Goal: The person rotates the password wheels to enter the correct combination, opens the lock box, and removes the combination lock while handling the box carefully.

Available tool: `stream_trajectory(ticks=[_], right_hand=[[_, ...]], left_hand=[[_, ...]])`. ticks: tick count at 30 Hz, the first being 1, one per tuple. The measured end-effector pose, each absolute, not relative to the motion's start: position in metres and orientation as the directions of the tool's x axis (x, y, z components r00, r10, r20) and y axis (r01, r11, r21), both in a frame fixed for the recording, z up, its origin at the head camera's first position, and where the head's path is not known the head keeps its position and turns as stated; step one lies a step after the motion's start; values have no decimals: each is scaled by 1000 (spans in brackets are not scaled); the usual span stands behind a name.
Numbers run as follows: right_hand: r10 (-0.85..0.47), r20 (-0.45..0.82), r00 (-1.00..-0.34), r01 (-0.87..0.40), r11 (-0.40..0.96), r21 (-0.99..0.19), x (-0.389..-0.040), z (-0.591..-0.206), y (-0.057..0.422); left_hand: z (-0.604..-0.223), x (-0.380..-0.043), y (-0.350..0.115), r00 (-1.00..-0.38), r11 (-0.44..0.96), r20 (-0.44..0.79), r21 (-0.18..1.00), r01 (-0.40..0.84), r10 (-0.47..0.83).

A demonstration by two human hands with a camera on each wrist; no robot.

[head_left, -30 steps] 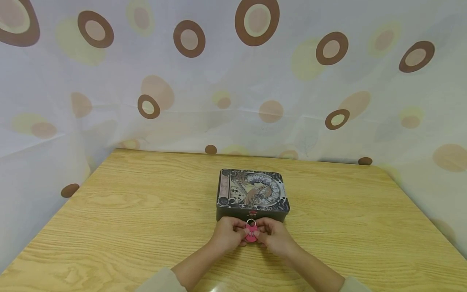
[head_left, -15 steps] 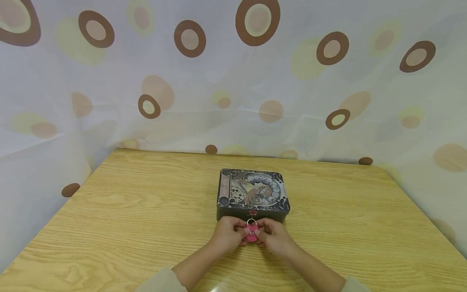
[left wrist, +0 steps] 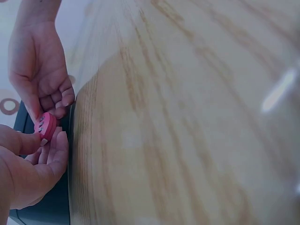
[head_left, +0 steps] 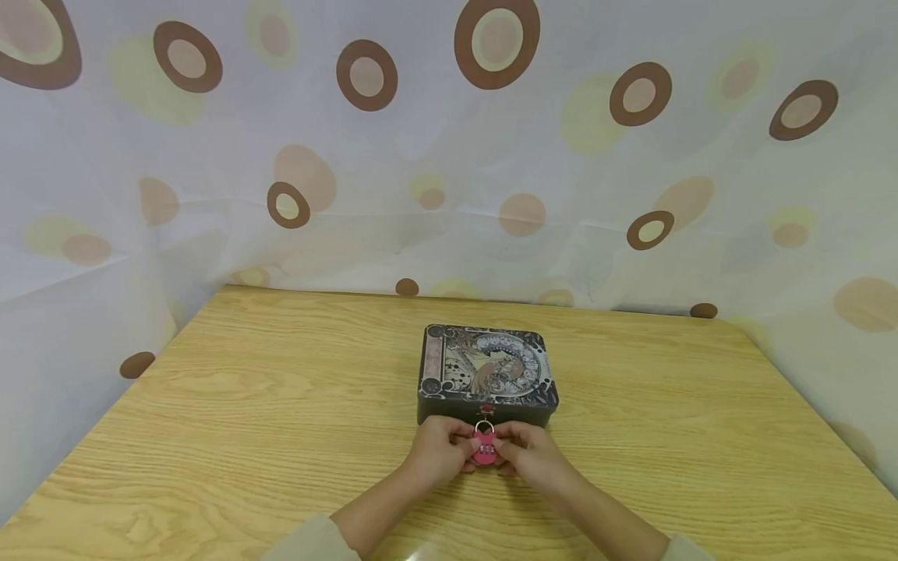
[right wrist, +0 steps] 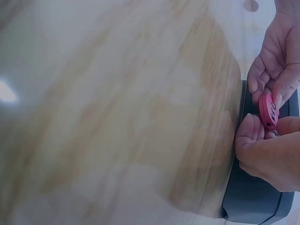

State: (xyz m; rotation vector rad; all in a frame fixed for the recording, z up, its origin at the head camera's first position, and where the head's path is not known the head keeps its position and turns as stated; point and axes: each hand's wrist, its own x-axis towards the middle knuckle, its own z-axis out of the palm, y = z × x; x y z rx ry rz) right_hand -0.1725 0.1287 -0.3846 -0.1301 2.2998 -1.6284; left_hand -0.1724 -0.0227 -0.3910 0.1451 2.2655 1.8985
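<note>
Left hand and right hand pinch a pink padlock from either side | dials showing | box sits just behind, on a wooden table

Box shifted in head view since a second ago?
No, no visible shift: the box keeps the same place relative to the table and its wood grain.

Worktop: yellowish, wood-grained, shiny in one spot on near side. Box flat on it, around middle, dark-sided, patterned on top.
</note>
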Motion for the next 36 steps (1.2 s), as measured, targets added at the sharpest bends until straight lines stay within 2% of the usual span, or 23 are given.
stream_trajectory(ticks=[36], right_hand=[[-244,-220,-945,125,352,-928,-171,-384,130]], left_hand=[[-390,-172,-22,-975,175,-104,982,-69,196]])
